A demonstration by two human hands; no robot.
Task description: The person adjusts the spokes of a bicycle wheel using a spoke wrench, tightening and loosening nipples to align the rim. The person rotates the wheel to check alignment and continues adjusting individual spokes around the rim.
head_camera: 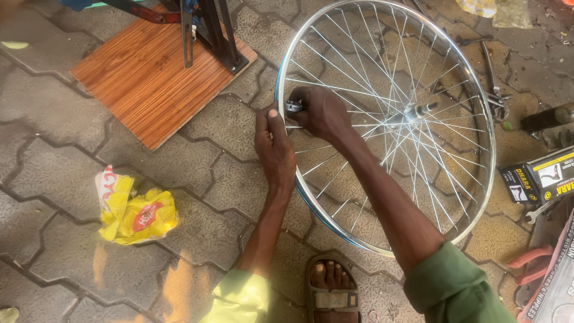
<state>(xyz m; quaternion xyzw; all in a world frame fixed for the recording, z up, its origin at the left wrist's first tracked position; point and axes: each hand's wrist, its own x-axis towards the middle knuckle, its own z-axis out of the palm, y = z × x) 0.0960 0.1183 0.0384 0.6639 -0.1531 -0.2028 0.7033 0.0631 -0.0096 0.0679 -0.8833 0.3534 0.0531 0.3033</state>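
Truing bicycle wheel (418,78) standing on paved ground (54,113), judging by grip. Left hand (274,146) clamped on rim at near-left edge; right hand (323,110) closed around small metal spoke tool (293,106). Next likely calls for small turn, steady rim.

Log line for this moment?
left hand: gripping wheel rim | right hand: small metal tool at rim | wheel: on paving

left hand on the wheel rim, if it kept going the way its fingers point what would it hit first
Probably the wooden board beyond the rim; the left hand points up and slightly left, though depth is unclear.
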